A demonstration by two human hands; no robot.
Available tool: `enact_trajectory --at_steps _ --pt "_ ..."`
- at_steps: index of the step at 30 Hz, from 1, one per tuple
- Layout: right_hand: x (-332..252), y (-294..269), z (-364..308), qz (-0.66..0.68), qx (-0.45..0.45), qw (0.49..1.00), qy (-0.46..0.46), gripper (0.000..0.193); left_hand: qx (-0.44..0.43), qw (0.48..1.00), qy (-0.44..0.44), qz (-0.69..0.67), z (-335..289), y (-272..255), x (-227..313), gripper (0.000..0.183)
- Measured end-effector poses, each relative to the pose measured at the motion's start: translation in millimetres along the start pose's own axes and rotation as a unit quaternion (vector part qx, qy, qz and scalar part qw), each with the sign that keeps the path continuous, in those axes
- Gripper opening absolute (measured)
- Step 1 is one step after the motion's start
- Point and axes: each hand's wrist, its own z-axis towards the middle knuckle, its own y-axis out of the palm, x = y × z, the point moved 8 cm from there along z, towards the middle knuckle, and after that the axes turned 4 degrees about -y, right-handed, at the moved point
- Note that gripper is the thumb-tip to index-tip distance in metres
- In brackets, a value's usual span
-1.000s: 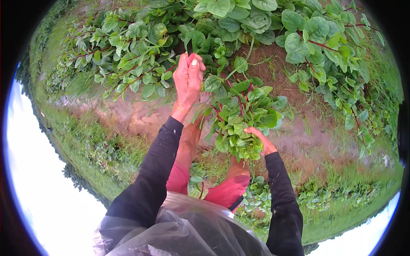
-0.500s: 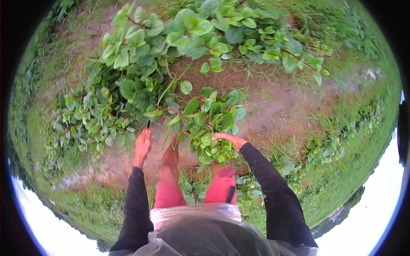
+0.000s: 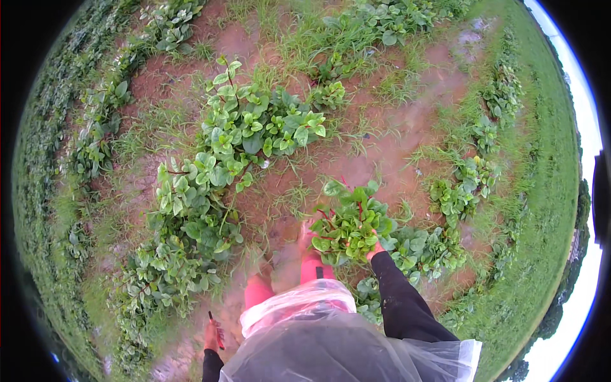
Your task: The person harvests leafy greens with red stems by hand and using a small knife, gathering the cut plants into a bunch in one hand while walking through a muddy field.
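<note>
My right hand [image 3: 374,247] is closed on a bunch of leafy greens [image 3: 353,223], with glossy rounded leaves and reddish stems like Malabar spinach. The bunch hides most of its fingers. Low at the left, beside my leg, my left hand [image 3: 212,336] is closed around a small knife [image 3: 220,335] with a dark, slim upper end and red at the handle. That hand is apart from any plant. Ahead and to the left, rooted leafy plants [image 3: 248,124] of the same look grow in a row.
Wet reddish soil [image 3: 356,162] with grass tufts runs between the plant rows. More leafy plants [image 3: 468,188] grow at the right, and others [image 3: 423,251] stand just behind the held bunch. My bare feet and pink shorts [image 3: 315,270] show below, under a clear plastic cover [image 3: 318,344].
My view and body have turned and shifted right, away from the plant row. My left hand with the knife has dropped low beside me. The bunch stays in my right hand.
</note>
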Motion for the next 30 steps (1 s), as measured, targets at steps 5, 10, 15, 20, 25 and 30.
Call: enact_trajectory --at_steps 5,10,15,20,25,30 --pt "64.9 -58.2 -16.0 -0.109 0.091 0.99 0.009 0.055 -0.026 0.975 0.214 0.057 13.2 113.4 137.9 0.024" --pt "51.2 -6.5 19.1 0.429 0.11 0.896 0.029 0.053 0.051 0.868 0.408 0.277 -17.4 208.3 297.5 0.029" --pt "44.3 -91.4 0.3 0.514 0.115 0.849 0.039 0.055 -0.033 0.798 0.524 0.297 -57.6 417.0 400.6 0.03" --pt "-66.4 -118.7 48.1 0.255 0.218 0.938 0.091 0.056 -0.059 0.783 0.535 0.313 -70.6 529.8 486.3 0.027" --pt "-93.7 -129.6 117.7 0.635 0.136 0.721 0.242 0.052 -0.079 0.776 0.541 0.316 -46.9 633.8 533.9 0.042" --pt "-101.0 -138.9 172.0 0.692 -0.002 0.686 0.226 0.044 -0.109 0.723 0.536 0.422 -20.9 703.6 554.3 0.037"
